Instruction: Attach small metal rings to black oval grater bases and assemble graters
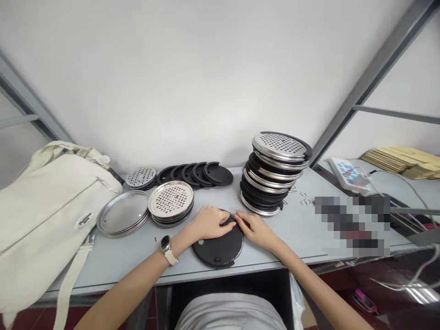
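A black round disc [218, 250] lies at the table's front edge, with a small hole near its near rim. My left hand [211, 223] rests over its upper left part, thumb on the top face and fingers closed round the far edge. Close by, my right hand [254, 229] is closed in a pinch at the disc's far right rim, its fingertips meeting those of the left. Whatever small piece sits between the fingertips is too small to make out. Beyond my right hand rises a tall stack of perforated metal and black discs [275, 188].
Left of my hands are a pile of perforated plates [172, 200], plain metal plates [125, 213] and a cream backpack [51, 220]. Overlapping black discs [213, 175] lie along the wall. Small metal rings [304, 202] lie right of the stack, before a white power strip [349, 175].
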Motion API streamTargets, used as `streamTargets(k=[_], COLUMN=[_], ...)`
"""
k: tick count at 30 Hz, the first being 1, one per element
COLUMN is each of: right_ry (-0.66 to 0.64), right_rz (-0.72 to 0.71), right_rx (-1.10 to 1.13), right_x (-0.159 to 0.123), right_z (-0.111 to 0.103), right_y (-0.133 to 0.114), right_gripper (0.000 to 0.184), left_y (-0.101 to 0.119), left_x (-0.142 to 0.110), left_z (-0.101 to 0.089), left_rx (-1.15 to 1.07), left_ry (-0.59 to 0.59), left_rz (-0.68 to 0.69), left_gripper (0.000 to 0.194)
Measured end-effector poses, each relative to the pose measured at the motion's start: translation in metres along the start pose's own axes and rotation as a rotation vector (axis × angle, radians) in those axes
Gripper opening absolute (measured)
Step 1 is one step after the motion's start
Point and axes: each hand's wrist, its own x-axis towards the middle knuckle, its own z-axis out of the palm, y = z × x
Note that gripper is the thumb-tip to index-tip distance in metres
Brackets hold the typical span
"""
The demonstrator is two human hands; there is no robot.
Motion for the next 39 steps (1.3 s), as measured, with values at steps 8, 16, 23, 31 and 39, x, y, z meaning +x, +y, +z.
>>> streamTargets(k=[8,16,23,31,39], right_ry=[0.012,0.029,0.05,0.055,0.073], right_rz=[-0.002,0.021,0.031,0.023,0.043], right_rx=[-0.003,-0.017,-0.025,0.025,-0.013], right_x=[-0.0012,-0.0048,-0.0049,-0.0028,-0.0035], right_z=[0.0011,0.0032,0.0025,0.0018,0.0044], right_y=[0.0008,0.0018,-0.0005,-0.0016,0.0014], right_gripper=[0.027,0.029,0.028,0.025,0.025], left_y=[0.0001,0.0011,0.0029,0.0036,0.0028], left_x=[-0.0003,-0.0003,0.0001,-0.0005,0.0003], left_z=[-0.0011,-0.0022,-0.0064,-0.0084,-0.0067], left_rx=[-0.026,-0.018,-0.008,0.005,0.018], left_ry=[-0.002,-0.012,-0.018,-0.038,-0.035], left_rz=[0.018,0.006,0.01,0.025,0.019], left_gripper=[0.036,0.034,0.031,0.03,0.032])
